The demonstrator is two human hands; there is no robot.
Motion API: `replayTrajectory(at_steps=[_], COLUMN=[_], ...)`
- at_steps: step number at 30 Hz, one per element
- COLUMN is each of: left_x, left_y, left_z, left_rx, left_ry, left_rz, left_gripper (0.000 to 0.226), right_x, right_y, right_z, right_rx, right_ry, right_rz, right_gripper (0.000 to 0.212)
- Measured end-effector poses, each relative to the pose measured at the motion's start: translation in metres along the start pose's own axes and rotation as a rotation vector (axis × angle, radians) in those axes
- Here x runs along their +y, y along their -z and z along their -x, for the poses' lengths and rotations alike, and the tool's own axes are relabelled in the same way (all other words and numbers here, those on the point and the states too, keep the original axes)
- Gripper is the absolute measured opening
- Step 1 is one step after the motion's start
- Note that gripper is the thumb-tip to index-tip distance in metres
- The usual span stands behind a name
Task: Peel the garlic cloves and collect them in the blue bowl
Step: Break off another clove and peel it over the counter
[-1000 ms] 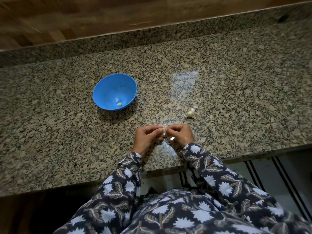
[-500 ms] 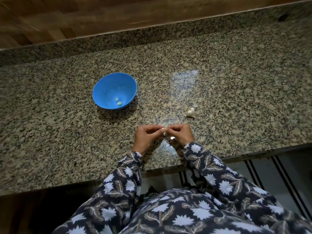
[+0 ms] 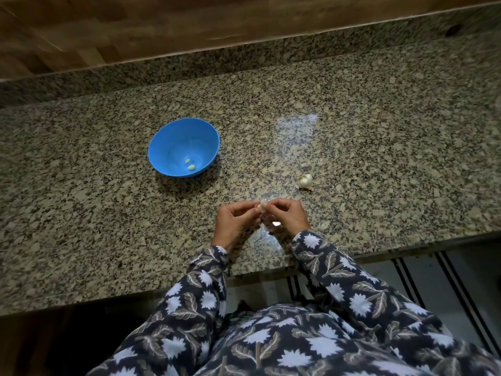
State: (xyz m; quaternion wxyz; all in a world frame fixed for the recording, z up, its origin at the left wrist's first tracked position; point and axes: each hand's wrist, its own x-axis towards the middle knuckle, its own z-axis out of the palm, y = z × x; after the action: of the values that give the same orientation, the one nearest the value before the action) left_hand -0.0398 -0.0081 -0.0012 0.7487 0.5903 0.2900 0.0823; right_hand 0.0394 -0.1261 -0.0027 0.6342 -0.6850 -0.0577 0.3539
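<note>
The speckled granite countertop (image 3: 379,131) carries a round blue plastic bowl (image 3: 173,137) left of centre. Near the front edge, the left hand (image 3: 235,221) and right hand (image 3: 287,217) meet, both pinching one small papery garlic clove (image 3: 259,207) with their fingertips. A white partial garlic bulb (image 3: 305,181) lies just beyond. Two peeled cloves (image 3: 189,164) sit in the bowl. The clove is probably light, firm and slippery once bare, so it is best gripped at its ends

Home kitchen: speckled granite countertop (image 3: 352,126), wood-look wall (image 3: 162,25) behind.
</note>
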Motion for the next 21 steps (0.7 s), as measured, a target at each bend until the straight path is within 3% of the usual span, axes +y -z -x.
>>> replayTrajectory(at_steps=[13,21], left_x=[-0.003,-0.0046], left_y=[0.0037,0.0024], left_z=[0.0016,0.0007], left_rx=[-0.025,-0.022], left_ry=[0.001,0.0], left_rz=[-0.022,-0.054], left_gripper=[0.026,0.023], right_x=[0.0012,0.0057], right_y=[0.0048,0.0031], right_z=[0.0014,-0.0011], right_rx=[-0.069,0.011], right_ry=[-0.054,-0.01], right_rz=[0.007,0.046], right_gripper=[0.008,0.016])
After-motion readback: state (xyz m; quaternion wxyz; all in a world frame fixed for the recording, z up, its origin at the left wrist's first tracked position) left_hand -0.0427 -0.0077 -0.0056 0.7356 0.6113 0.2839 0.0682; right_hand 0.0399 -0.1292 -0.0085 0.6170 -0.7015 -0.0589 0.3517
